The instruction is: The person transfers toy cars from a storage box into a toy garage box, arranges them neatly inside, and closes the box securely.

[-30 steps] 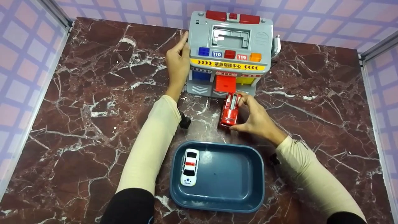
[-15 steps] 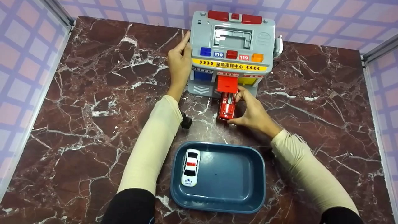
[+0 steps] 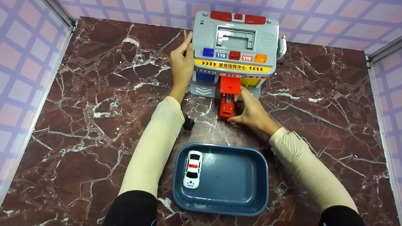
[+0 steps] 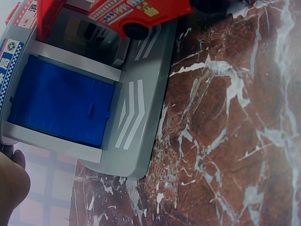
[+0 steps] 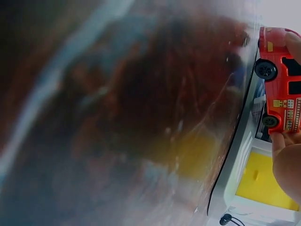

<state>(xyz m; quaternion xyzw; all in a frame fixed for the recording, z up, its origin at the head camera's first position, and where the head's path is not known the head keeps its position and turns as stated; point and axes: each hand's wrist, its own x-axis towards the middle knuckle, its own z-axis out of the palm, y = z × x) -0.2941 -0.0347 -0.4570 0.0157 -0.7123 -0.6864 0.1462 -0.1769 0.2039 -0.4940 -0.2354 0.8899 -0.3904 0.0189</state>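
A toy emergency station (image 3: 207, 34) with a grey roof stands at the back in the head view, its middle red door (image 3: 230, 85) swung up. My left hand (image 3: 182, 64) rests against the station's left side, index finger extended along it. My right hand (image 3: 253, 110) pinches a red toy fire truck (image 3: 226, 110) lengthwise, thumb at the near end and fingers toward the far end. The truck's far end lies under the raised door, at the middle bay. In the right wrist view, the truck (image 5: 277, 87) shows its black wheels and side windows between thumb and fingers.
A dark blue tray (image 3: 260, 179) sits in front of the station, holding a white toy police car (image 3: 192, 169) on its left side. The blue door (image 4: 63, 101) and yellow door (image 5: 265, 181) are down. Marble-patterned tabletop (image 3: 94, 125) surrounds everything, with patterned walls behind.
My right hand has moved the fire truck away from me and slightly left, so its far end has passed beneath the raised red door. The left hand stays at the station's side.
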